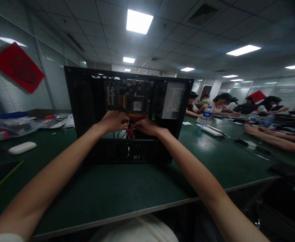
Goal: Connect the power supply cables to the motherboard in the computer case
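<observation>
An office-type room with shared worktables. The tiled ceiling (107, 13) carries a square light panel (139, 22) at 12 o'clock and an air vent (202, 15) at 1 o'clock. Between 9 and 10 o'clock, a glazed partition (53, 64) with slatted blinds (3, 94) bears a red paper decoration (17, 67). Near 3 o'clock, several people (221, 104) are gathered at tabletops, with drink bottles (207, 117) nearby. An open computer case (127, 151), mid-dial on a green table (127, 195), indicates hardware work.

Hands (114, 121) at cables (131, 131) inside computer case (147, 152)
</observation>
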Action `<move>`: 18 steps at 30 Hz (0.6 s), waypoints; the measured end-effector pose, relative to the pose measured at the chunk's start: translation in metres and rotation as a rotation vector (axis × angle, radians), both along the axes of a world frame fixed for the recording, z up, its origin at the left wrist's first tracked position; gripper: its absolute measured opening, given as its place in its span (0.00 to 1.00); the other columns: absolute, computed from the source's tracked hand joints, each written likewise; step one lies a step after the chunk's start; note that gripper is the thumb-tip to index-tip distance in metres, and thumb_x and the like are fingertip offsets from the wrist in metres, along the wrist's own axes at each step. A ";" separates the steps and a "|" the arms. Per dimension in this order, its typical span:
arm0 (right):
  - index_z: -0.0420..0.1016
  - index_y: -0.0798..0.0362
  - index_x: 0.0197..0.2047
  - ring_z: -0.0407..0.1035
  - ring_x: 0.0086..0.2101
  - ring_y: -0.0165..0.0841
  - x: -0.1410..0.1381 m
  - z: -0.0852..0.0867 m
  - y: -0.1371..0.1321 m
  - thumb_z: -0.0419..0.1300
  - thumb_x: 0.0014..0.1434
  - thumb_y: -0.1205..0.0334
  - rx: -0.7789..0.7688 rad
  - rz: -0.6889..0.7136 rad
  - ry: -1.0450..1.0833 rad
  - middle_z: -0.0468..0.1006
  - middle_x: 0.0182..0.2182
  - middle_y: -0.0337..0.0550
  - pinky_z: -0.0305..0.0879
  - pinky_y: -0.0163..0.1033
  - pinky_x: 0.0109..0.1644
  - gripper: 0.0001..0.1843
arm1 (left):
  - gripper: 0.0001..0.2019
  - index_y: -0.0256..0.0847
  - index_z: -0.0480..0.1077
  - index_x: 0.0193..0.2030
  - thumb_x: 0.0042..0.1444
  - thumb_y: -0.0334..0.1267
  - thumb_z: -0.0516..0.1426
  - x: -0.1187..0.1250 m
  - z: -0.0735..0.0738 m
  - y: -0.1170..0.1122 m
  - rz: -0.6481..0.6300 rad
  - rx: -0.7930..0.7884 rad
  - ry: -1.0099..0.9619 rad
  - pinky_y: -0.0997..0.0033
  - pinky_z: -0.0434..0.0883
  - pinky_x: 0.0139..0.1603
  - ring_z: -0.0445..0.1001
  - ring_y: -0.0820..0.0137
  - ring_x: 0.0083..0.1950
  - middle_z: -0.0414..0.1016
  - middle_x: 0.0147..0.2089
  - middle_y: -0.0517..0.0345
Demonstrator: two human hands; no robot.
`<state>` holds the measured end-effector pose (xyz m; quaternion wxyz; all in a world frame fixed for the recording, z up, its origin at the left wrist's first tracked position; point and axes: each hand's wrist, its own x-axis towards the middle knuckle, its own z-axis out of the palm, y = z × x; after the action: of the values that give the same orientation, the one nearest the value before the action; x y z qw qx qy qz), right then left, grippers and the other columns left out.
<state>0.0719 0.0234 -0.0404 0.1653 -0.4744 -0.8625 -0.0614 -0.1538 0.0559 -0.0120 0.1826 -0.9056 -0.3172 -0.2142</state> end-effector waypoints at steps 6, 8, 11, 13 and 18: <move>0.81 0.47 0.54 0.77 0.46 0.39 0.003 -0.001 -0.011 0.54 0.70 0.61 -0.002 -0.140 -0.141 0.83 0.48 0.48 0.65 0.38 0.49 0.16 | 0.18 0.46 0.79 0.54 0.62 0.42 0.53 0.005 -0.007 0.001 -0.011 0.030 0.043 0.64 0.72 0.47 0.78 0.59 0.54 0.79 0.56 0.53; 0.80 0.48 0.55 0.77 0.45 0.41 0.000 -0.001 -0.013 0.52 0.71 0.60 0.006 -0.188 -0.198 0.83 0.47 0.51 0.66 0.39 0.46 0.17 | 0.17 0.45 0.79 0.53 0.62 0.39 0.54 0.006 -0.011 0.006 -0.046 -0.001 0.042 0.65 0.72 0.49 0.78 0.60 0.55 0.79 0.55 0.53; 0.81 0.52 0.53 0.77 0.44 0.45 -0.006 0.000 -0.018 0.50 0.71 0.58 0.030 -0.243 -0.253 0.82 0.45 0.55 0.66 0.40 0.41 0.19 | 0.17 0.44 0.78 0.54 0.61 0.37 0.55 0.011 -0.018 0.012 -0.124 -0.087 -0.018 0.66 0.73 0.51 0.79 0.61 0.54 0.81 0.54 0.52; 0.81 0.53 0.52 0.77 0.45 0.45 -0.009 0.002 -0.022 0.51 0.70 0.60 0.060 -0.240 -0.263 0.82 0.46 0.55 0.66 0.41 0.41 0.18 | 0.18 0.41 0.77 0.55 0.59 0.37 0.57 0.014 -0.022 0.015 -0.147 -0.163 -0.086 0.67 0.73 0.49 0.80 0.62 0.51 0.82 0.51 0.51; 0.83 0.53 0.51 0.68 0.55 0.46 -0.011 0.001 -0.026 0.54 0.69 0.62 0.157 -0.168 -0.216 0.74 0.55 0.55 0.66 0.40 0.47 0.16 | 0.12 0.39 0.80 0.45 0.57 0.35 0.59 0.019 -0.028 0.024 -0.131 -0.209 -0.081 0.68 0.73 0.45 0.81 0.63 0.44 0.84 0.44 0.51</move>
<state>0.0606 -0.0030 -0.0391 0.1022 -0.5212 -0.8250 -0.1929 -0.1350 0.0796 -0.0399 0.0599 -0.9290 -0.2852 -0.2279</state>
